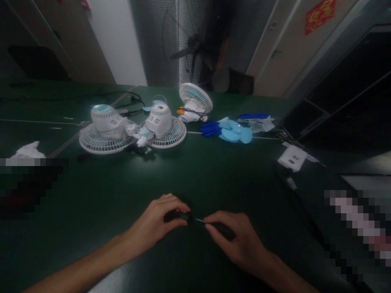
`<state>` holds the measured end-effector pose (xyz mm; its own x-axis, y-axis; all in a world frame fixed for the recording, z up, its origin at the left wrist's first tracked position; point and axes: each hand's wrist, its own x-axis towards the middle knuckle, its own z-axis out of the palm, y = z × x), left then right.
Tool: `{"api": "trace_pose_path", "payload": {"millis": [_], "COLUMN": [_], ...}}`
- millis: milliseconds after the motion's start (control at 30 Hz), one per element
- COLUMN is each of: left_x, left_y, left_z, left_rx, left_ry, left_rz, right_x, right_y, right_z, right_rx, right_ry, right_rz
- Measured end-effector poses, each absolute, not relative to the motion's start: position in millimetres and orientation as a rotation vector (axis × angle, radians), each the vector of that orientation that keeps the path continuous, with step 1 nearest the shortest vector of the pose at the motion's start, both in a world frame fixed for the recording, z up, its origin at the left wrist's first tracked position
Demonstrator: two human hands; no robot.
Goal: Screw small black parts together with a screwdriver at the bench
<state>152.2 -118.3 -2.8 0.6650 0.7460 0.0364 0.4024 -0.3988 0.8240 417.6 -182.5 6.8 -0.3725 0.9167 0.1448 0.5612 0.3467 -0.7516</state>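
My left hand (161, 217) is closed near the front middle of the table, with a small dark piece (185, 217) pinched between thumb and fingers. It looks greenish, and its kind is too dim to make out. To the right, my right hand (241, 236) grips a screwdriver (225, 230) by its dark handle. Its thin metal shaft points left at the small piece; in the dim light I cannot tell whether the tip touches it.
Small white fans (105, 138) lie on the green table (183, 171) beyond my hands. Right of them are light blue fan blades (233, 132), blue gloves (210, 127) and a white box (292, 158). A dark screen-like panel (345, 93) stands at the right.
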Motion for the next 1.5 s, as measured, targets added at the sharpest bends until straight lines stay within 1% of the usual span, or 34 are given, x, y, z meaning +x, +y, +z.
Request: {"api": "trace_pose_path", "payload": {"millis": [467,633,900,1133,1233,1500], "left_x": [151.7,154.2,156.2,144.4,117.9,18.0], "left_y": [-119.5,-120.7,-124.7,-116.9,-94.1,-25.4], "left_z": [-7.1,-3.3,-1.6,4.0,2.0,8.0], "left_rx": [2.037,2.024,2.059,2.251,2.339,2.263], "left_ry": [0.811,0.764,0.735,0.688,0.831,1.604], "left_rz": [0.539,0.515,0.503,0.484,0.508,0.611], "right_x": [409.2,410.4,415.7,419.1,420.5,423.7], "right_y": [-181.8,-179.9,-181.2,-183.9,-183.4,-184.1], "right_z": [11.0,7.5,4.5,5.2,5.6,6.3], "right_rx": [-1.301,-1.260,-1.330,-1.293,-1.292,-1.283], "right_ry": [-2.143,-2.082,-1.965,-2.020,-2.023,-2.029], "right_rz": [0.823,0.887,0.842,0.809,0.827,0.862]}}
